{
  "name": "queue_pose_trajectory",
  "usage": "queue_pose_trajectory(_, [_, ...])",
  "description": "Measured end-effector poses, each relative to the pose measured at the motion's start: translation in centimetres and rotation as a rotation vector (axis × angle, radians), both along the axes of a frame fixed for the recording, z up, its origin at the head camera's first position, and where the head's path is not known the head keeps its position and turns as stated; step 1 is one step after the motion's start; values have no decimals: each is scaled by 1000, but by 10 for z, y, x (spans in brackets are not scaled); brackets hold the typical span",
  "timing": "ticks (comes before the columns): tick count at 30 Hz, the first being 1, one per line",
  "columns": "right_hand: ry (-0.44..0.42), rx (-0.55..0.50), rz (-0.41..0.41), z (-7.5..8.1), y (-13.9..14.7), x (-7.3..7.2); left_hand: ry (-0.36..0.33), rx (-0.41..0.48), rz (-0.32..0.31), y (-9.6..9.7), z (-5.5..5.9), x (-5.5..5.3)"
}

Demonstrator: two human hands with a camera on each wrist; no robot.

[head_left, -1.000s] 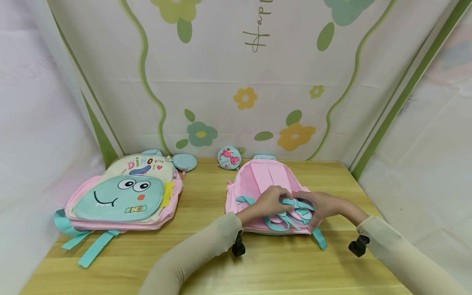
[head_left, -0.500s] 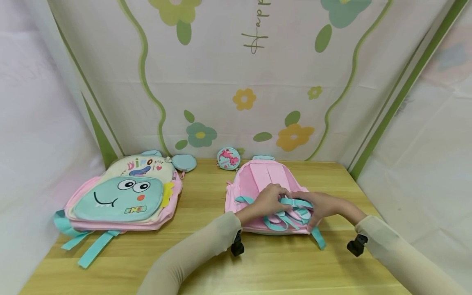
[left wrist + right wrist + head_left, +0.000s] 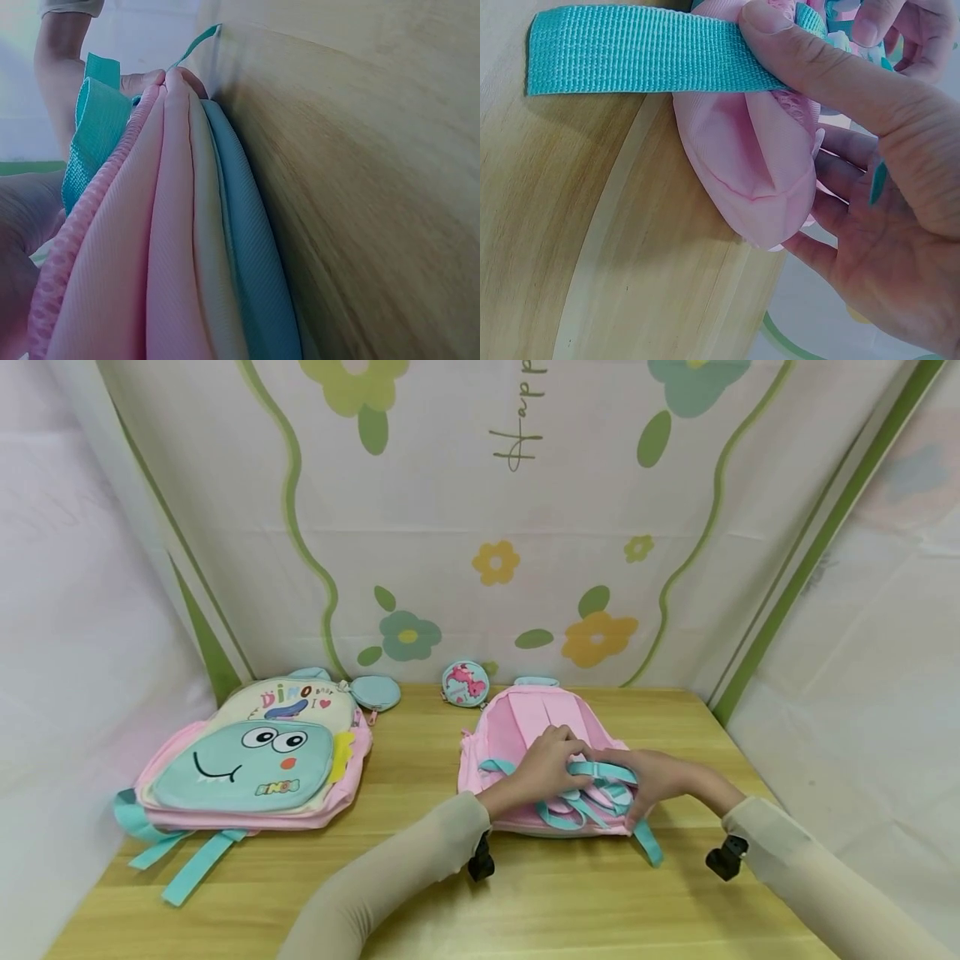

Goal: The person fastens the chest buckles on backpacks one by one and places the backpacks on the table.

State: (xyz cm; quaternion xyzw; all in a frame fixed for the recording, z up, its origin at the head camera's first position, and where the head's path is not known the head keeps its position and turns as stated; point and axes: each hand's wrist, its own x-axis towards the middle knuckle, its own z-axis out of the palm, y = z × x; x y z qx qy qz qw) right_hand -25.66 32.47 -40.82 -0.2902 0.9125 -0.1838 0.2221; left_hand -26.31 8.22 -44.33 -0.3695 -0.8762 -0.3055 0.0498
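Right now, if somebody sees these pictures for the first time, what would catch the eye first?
Probably the dinosaur backpack with big cartoon eyes, lying face up at the left of the table. Next, right of centre, the pink backpack lies straps up, with the left hand and right hand among its turquoise straps. Behind it, a small round pouch shows a bright pink print.

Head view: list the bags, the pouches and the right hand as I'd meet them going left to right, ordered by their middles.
Dinosaur-face backpack → pale blue pouch → round pouch with a pink picture → pink backpack → right hand.
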Motion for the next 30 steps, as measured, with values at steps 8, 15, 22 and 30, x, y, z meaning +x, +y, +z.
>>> queue_pose_trajectory(8, [-24, 21, -50, -3, 0, 0, 92, 70, 14, -4, -3, -1])
queue_pose_trajectory(15, [4, -9, -16, -3, 3, -1, 132, 139, 25, -6, -3, -5])
queue_pose_trajectory(22, [-8, -40, -6, -6, 6, 0, 54, 209, 29, -12, -1, -3])
queue_pose_trajectory(30, [3, -28, -21, -4, 2, 0, -37, 291, 52, -18, 1, 1])
